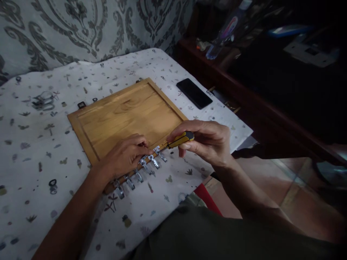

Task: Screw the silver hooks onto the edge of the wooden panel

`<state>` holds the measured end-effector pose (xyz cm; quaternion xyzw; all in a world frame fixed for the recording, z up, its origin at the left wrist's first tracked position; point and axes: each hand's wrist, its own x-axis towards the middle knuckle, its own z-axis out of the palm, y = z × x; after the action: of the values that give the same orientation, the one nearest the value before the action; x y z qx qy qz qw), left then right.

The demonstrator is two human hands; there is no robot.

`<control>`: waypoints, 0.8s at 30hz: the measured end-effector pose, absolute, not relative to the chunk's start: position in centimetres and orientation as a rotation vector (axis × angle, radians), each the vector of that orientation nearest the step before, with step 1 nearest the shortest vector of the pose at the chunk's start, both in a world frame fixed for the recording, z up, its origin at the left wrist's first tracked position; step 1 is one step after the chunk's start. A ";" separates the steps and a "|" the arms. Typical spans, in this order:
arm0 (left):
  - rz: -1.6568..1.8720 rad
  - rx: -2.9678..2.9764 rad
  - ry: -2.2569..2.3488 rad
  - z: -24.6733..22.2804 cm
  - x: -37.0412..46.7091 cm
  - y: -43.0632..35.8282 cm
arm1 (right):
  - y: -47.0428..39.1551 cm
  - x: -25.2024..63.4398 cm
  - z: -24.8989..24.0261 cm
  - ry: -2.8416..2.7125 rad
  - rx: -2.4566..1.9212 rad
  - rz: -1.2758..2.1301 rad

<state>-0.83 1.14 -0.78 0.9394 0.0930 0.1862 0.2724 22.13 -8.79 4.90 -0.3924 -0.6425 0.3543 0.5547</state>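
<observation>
The person's right grip (208, 141) is clamped on a yellow-and-black, screwdriver-like tool (181, 140), its thin shaft slanting down towards the near edge of a rectangular, light-brown wooden panel (124, 115) with a raised frame. The left grip (126, 155) has its fingers bunched beside the curved, silvery metal clips (154, 162) lined along that edge; whether they pinch anything cannot be told. The tip works close to the left fingers, so a slip, from too much push or a poor seat, could jab them or scratch the wood. Uneven pressure might also skew a clip, or slide the panel across the patterned white cloth (24, 159) on the counter. A flat black phone (193, 94) lies well apart beyond the panel's right side, and a small pile of grey metal pieces (43, 101) sits to its left.
</observation>
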 end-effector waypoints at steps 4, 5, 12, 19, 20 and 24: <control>0.512 2.530 0.234 -1.0 -0.8 1.2 | -8.7 21.9 4.8 -1.528 -0.966 0.779; 0.514 2.529 0.237 -1.0 -0.8 1.1 | -8.7 21.8 4.8 -1.533 -0.968 0.762; 0.480 2.532 0.247 -0.6 -0.9 1.1 | -8.8 21.6 4.4 -1.531 -0.951 0.602; 0.445 2.535 0.273 -0.6 -0.9 1.1 | -8.9 21.5 3.9 -1.394 -1.010 0.538; 0.447 2.535 0.272 -0.6 -0.9 1.0 | -8.9 21.5 3.9 -1.404 -1.013 0.562; 0.445 2.527 0.267 -0.4 -0.8 1.0 | -8.8 21.4 3.7 -1.436 -1.029 0.605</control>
<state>-0.80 0.97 -0.39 0.9412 0.0993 0.1657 0.2771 21.36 -8.78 3.69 -0.4429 -0.6181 0.2604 0.5950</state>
